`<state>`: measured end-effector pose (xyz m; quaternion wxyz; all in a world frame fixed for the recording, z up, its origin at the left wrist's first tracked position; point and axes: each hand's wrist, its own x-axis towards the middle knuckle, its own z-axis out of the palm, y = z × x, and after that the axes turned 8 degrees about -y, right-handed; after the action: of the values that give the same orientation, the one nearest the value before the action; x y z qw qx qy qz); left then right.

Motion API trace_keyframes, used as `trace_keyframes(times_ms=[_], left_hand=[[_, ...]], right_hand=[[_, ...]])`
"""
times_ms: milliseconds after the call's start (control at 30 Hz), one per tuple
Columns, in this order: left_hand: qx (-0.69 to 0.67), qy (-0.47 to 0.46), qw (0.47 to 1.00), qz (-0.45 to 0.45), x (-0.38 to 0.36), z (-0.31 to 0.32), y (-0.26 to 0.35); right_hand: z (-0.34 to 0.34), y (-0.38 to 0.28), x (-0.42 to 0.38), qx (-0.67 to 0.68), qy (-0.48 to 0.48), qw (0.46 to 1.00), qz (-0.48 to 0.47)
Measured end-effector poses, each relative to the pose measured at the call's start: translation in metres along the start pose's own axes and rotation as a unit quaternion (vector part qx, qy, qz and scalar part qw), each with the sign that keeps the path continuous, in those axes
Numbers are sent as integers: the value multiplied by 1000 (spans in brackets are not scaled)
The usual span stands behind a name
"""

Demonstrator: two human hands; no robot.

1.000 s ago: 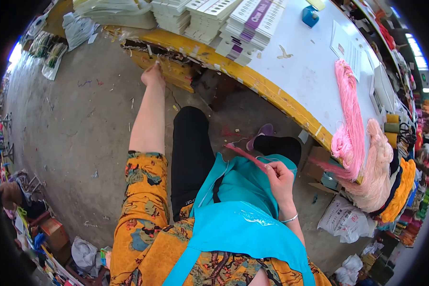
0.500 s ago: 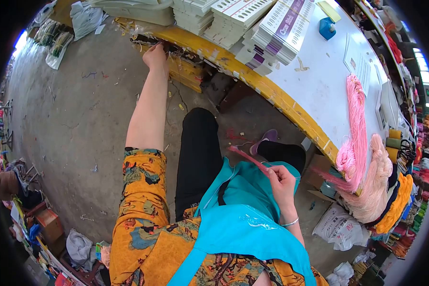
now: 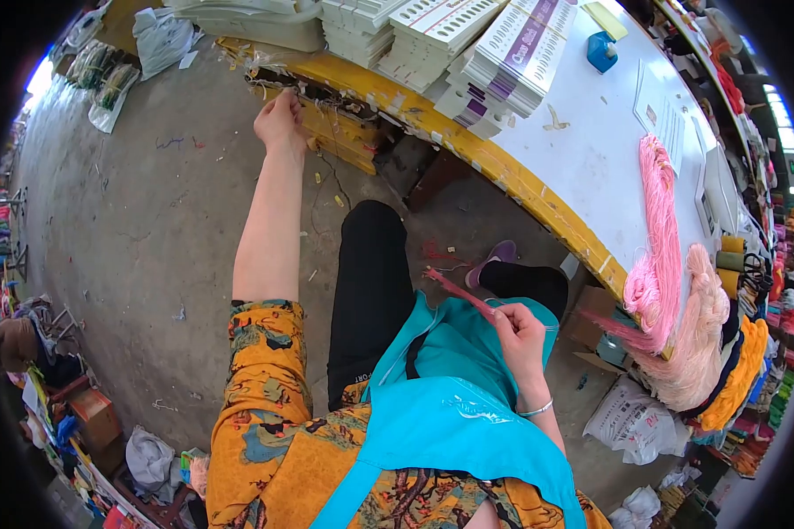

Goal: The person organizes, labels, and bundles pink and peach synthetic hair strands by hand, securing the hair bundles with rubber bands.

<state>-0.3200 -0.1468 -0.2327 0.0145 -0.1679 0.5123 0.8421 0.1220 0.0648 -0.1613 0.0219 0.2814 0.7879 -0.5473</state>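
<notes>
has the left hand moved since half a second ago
Yes. The left hand has dropped slightly away from the yellow table edge it was touching, and now hangs just below it.

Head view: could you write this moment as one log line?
left hand: at table edge | right hand: pinching pink thread | seated

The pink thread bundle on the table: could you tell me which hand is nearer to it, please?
Right. The right hand sits just beside the pink thread bundle; the left hand reaches far away.
</notes>
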Motion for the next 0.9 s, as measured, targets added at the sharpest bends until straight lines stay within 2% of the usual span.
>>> trace_keyframes(times_ms=[33,100,133,267,333,400,433,467,500,567,600,633,700,733,800,833,900], left_hand=[[20,-7,1000,-12,-7,-4,-1],[48,-24,998,-37,-30,-10,-6],[37,-94,994,-35,-49,-11,-11],[48,-365,924,-107,-156,14,-18],[106,-511,840,-146,-195,29,-17],[156,-607,768,-133,-238,48,-8],[163,-668,721,-85,-250,55,-11],[178,-705,685,-38,-264,62,-12],[191,-742,643,8,-276,69,-13],[175,-787,589,-60,-333,83,-19],[142,-801,581,1,-347,86,-16],[139,-806,575,1,-346,89,-13],[165,-789,545,-230,-342,99,-6],[135,-785,563,-220,-347,102,-2],[275,-796,477,-252,-341,114,15],[267,-802,480,-233,-347,113,12],[276,-812,450,-249,-354,116,24]], right_hand=[[-1,0,-1,9,-2,1000,9],[-4,6,0,-39,21,998,-50],[-9,6,1,-32,21,996,-80],[-39,-12,12,103,-30,994,17],[-46,-24,21,100,-39,994,-26],[-51,-41,22,72,-36,996,-44],[-56,-59,19,-112,-26,990,-88],[-60,-75,14,-291,-12,948,-128],[-63,-86,7,-239,-32,962,-127],[-84,-61,-21,-87,-16,976,-199],[-81,-70,-31,-14,2,975,-223],[-86,-82,-34,9,0,979,-204],[-102,-90,-29,45,-26,983,-176],[-105,-90,-24,44,-18,984,-173],[-111,-86,-25,140,-82,976,-147],[-108,-80,-26,180,-86,969,-143],[-111,-71,-27,154,-120,971,-139]])
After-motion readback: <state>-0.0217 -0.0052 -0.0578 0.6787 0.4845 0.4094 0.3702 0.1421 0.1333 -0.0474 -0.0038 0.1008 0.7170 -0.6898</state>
